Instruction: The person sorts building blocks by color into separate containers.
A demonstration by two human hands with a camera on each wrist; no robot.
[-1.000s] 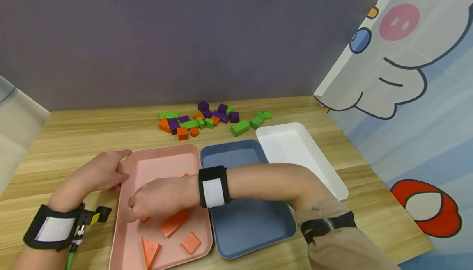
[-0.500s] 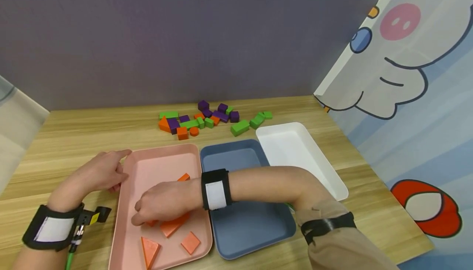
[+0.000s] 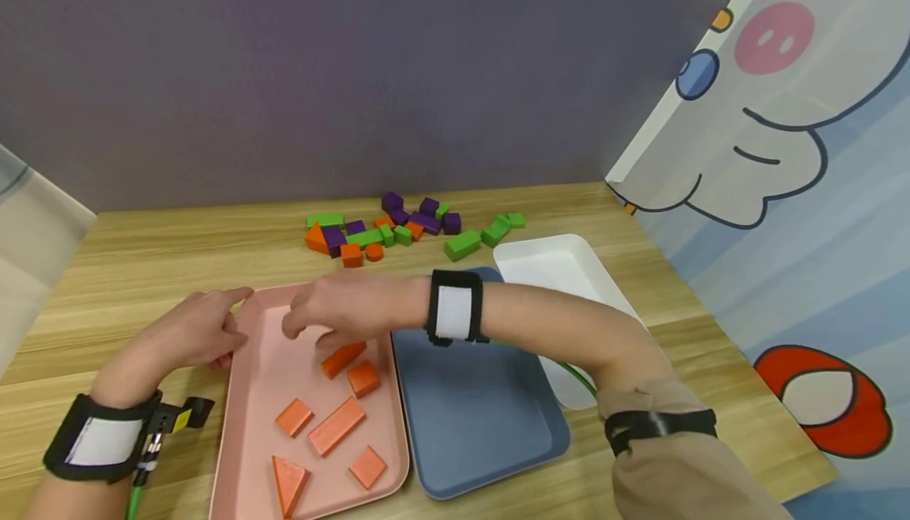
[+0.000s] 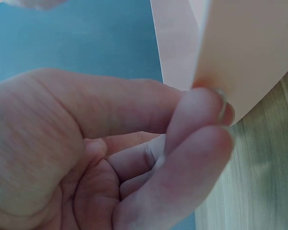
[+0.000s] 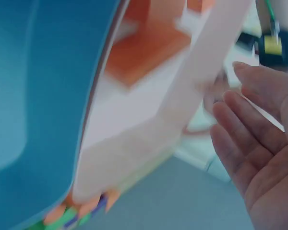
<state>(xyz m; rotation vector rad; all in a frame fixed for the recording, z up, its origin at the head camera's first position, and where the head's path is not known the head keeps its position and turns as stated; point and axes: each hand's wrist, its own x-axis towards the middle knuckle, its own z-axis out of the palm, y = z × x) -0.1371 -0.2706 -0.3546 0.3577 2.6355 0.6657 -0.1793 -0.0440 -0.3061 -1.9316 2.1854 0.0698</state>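
Note:
My left hand (image 3: 190, 332) is at the far left corner of the pink tray (image 3: 259, 393). In the left wrist view its thumb and fingers (image 4: 197, 167) pinch the tray's rim. My right hand (image 3: 359, 304) hovers over the far part of this tray; its fingers (image 5: 245, 148) are loosely bent and hold nothing in the right wrist view. Several orange blocks lie on the tray floor, among them a long block (image 3: 336, 427), a triangle (image 3: 289, 485), a square block (image 3: 295, 417) and another square block (image 3: 367, 467). The right hand hides part of the tray's far end.
A blue tray (image 3: 490, 417) adjoins the pink one, and a white tray (image 3: 554, 255) stands to its right, partly under the right forearm. Mixed blocks lie behind the trays, including a green block (image 3: 462, 245), a purple block (image 3: 451, 224) and an orange cube (image 3: 351, 255).
The right hand has lifted from the orange blocks and moved toward the far end of the pink tray, uncovering the blocks below. The left hand has not moved.

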